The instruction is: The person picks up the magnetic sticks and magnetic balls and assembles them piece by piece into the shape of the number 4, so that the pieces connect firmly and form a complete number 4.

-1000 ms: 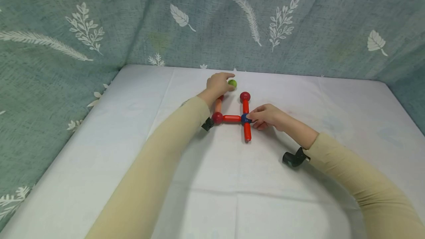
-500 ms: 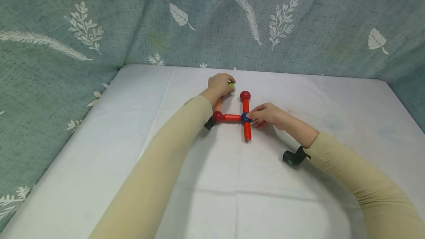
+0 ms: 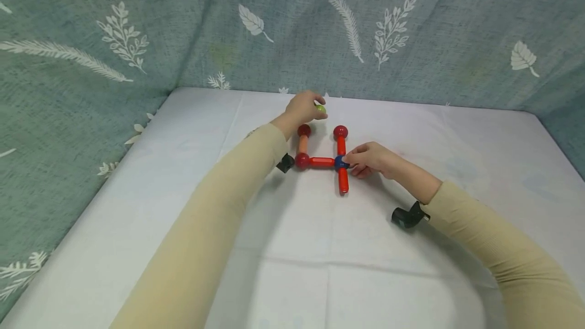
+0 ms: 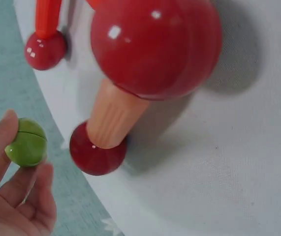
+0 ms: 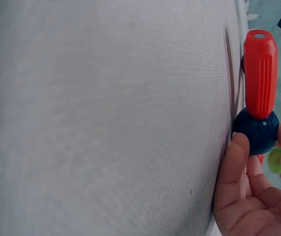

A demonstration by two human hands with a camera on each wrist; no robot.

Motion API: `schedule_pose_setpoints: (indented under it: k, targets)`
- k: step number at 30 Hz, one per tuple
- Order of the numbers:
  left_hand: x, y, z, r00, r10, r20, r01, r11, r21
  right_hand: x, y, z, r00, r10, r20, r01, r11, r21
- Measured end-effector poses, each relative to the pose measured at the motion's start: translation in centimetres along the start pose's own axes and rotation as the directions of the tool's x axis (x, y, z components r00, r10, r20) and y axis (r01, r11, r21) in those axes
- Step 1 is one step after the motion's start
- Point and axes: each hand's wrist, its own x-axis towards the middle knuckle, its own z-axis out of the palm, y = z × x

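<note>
A green ball (image 4: 28,143) is pinched between the thumb and fingers of my left hand (image 3: 302,107), beyond the joined rods and balls. My right hand (image 3: 371,160) grips the dark blue ball (image 5: 258,132) at the middle of that construction. From the blue ball a red rod (image 5: 261,73) points toward me, a second runs away to a red ball (image 3: 340,132), and a third red rod (image 3: 322,162) runs left to a large red ball (image 4: 155,46). An orange rod (image 4: 115,115) links this one to another red ball (image 4: 98,150).
A white cloth (image 3: 292,278) covers the table. Behind it hangs a green-blue curtain (image 3: 292,29) with white leaf patterns, also along the left side. Dark wrist cameras hang from the left wrist (image 3: 285,163) and the right wrist (image 3: 409,216).
My left hand has closed its fingers on the green ball and now holds it slightly farther back. The right hand stays on the blue ball.
</note>
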Motion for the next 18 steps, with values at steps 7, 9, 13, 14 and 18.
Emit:
schedule_pose_setpoints:
  k: [7,9,13,14,18]
  targets:
    - [-2.2,0.1,0.5,0.995,0.094,0.031,-0.086,0.974,-0.211,0.0,0.0,0.0,1.0,-0.022,0.013,0.022,1.0,0.003]
    - [-3.4,0.2,0.9,0.989,0.143,0.03,-0.133,0.967,-0.215,0.0,0.0,0.0,0.999,-0.03,0.018,0.03,1.0,0.007]
    - [-5.9,0.2,1.8,0.978,0.208,0.037,-0.195,0.957,-0.216,-0.1,0.0,0.0,0.999,-0.04,0.021,0.04,0.999,0.001]
    - [-6.5,0.1,2.0,0.976,0.215,0.041,-0.201,0.954,-0.222,-0.2,0.0,0.0,0.999,-0.039,0.022,0.039,0.999,0.0]
    - [-8.9,0.0,2.8,0.968,0.237,0.079,-0.211,0.945,-0.25,-0.2,0.1,0.0,0.999,-0.043,0.024,0.043,0.999,-0.007]
